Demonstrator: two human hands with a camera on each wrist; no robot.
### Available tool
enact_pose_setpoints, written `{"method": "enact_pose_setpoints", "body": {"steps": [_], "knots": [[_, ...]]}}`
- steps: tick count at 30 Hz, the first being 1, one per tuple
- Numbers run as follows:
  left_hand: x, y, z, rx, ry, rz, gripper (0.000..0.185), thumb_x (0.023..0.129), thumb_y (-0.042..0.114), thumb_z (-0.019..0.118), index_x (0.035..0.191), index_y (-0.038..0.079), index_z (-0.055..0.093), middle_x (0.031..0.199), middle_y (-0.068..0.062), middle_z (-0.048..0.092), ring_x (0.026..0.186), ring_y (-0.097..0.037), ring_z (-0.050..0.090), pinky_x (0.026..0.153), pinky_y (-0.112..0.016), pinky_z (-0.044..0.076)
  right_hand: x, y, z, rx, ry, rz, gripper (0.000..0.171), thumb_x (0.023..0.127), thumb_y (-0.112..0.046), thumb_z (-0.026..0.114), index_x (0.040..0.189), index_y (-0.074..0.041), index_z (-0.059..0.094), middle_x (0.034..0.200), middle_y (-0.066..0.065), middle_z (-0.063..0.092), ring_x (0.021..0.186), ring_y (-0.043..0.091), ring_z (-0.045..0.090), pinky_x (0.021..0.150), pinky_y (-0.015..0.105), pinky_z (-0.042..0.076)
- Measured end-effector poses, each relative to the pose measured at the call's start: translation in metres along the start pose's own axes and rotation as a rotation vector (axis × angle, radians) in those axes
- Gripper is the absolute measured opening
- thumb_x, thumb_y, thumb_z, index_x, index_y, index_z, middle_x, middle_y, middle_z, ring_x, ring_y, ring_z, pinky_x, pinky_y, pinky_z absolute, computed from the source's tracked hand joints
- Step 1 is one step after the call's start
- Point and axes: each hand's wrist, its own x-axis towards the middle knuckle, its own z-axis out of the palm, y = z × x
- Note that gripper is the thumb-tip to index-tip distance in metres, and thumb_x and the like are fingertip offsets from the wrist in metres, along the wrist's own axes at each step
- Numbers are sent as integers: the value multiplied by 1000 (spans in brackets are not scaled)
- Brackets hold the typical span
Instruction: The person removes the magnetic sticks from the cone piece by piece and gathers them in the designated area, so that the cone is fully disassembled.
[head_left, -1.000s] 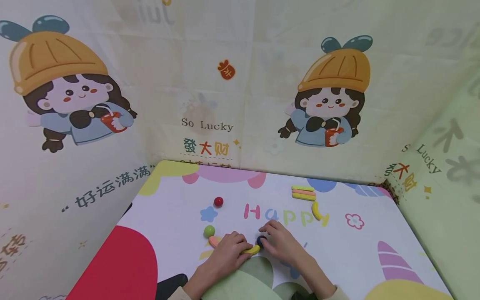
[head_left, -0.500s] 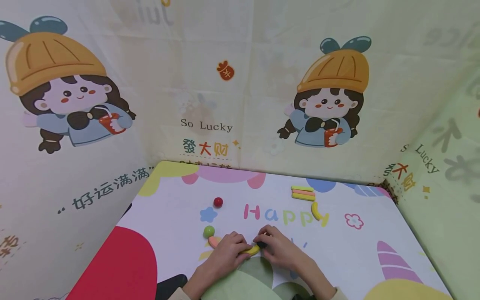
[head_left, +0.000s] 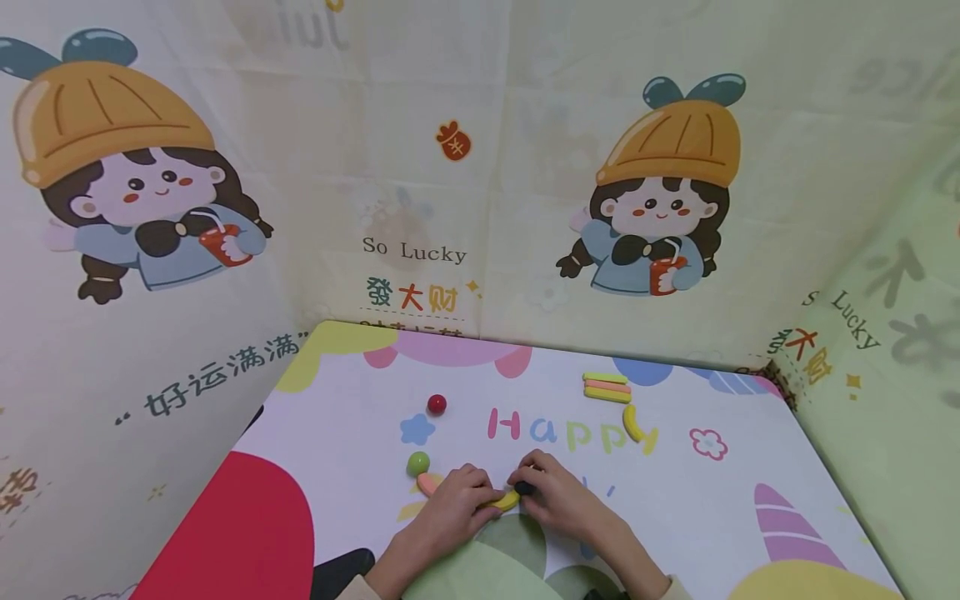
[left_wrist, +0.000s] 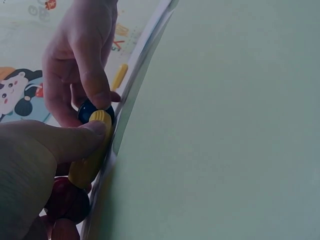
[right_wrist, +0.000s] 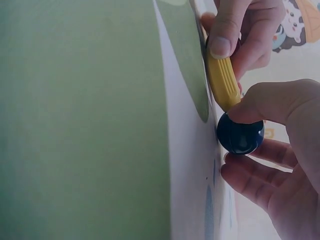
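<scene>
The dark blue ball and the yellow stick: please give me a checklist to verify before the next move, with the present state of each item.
1. Right hand pinches dark blue ball: ok.
2. Left hand presses yellow stick against the mat: ok.
3. Ball touches the stick's end: ok.
4. Whether the ball is actually joined to the stick: cannot tell.
5. Green ball and red ball lie apart from both hands: ok.

Ball [head_left: 524, 487] right of stick [head_left: 502, 500]
</scene>
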Motion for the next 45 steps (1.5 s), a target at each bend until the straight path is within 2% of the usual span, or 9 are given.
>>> {"method": "enact_pose_setpoints", "body": {"steps": [8,13,27,30,37,45], "knots": [[1,1,1,-6,-23,-17,25,92,31,73,113,21,78,90,12,63,87,-4,50,75,-16,43,0,3,2,21,19,-5,21,85,-11,73,106,-17,70,108,-5,55,94,7,55,87,27,54],[1,1,1,0,-10,-7,23,91,30,74,110,20,79,89,11,63,87,-5,51,76,-17,44,0,5,2,35,35,15,23,84,-11,73,106,-16,70,107,-6,56,93,6,56,86,27,56],[1,4,-2,-12,-23,-28,22,91,30,73,110,20,79,90,11,63,88,-5,51,77,-18,46,0,5,-2,66,-35,63,26,86,-10,73,111,-16,71,108,-6,55,96,6,55,90,29,55],[1,4,-1,-8,-16,-21,22,91,30,73,110,20,79,90,11,63,87,-5,51,77,-17,45,-1,6,-4,60,-51,55,27,86,-10,73,113,-16,70,109,-6,55,96,6,54,89,27,55],[1,6,-1,2,41,4,21,90,28,74,108,19,79,91,11,64,88,-5,53,75,-17,44,1,11,-12,22,-7,11,30,84,-6,75,112,-11,70,109,-1,59,97,11,60,87,31,57],[-1,5,0,-16,8,-26,22,92,28,73,111,19,79,91,12,63,89,-4,51,76,-17,44,4,31,-35,25,11,137,33,87,-9,76,118,-12,68,114,2,58,99,15,61,86,33,59]]}}
